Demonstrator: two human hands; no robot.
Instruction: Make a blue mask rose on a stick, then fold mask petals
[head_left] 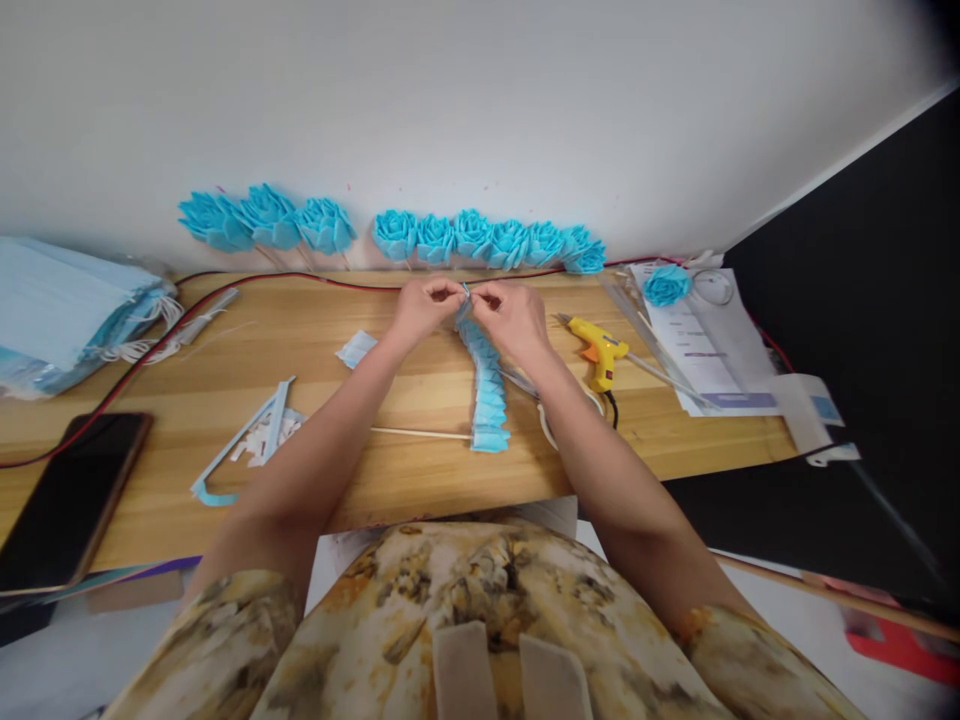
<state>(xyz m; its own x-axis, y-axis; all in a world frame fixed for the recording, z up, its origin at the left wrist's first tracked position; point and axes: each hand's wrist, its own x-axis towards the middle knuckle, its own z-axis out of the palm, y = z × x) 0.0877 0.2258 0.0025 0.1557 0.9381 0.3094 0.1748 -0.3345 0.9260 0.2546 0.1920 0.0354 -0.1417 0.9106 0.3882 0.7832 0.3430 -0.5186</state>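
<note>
Side by side above the middle of the table, my left hand (426, 306) and my right hand (513, 314) meet at their fingertips. Both pinch a small folded blue piece (465, 291) between thumb and finger. Just below it, a strip of overlapping pale blue petals (489, 395) runs down toward me; whether the pinched piece is joined to it I cannot tell. A thin wooden stick (420, 432) lies with one end at the strip's lower end. Left of my hands is a loose light blue square (355, 348). A yellow glue gun (600, 350) rests right of my right hand.
Several blue flowers on sticks (472, 235) lean along the wall. One more blue flower (666, 286) lies on printed paper at right. At left are a stack of blue masks (67, 300), a phone (75, 500), a red-black cable (300, 277) and trimmed blue strips (247, 430) with scraps.
</note>
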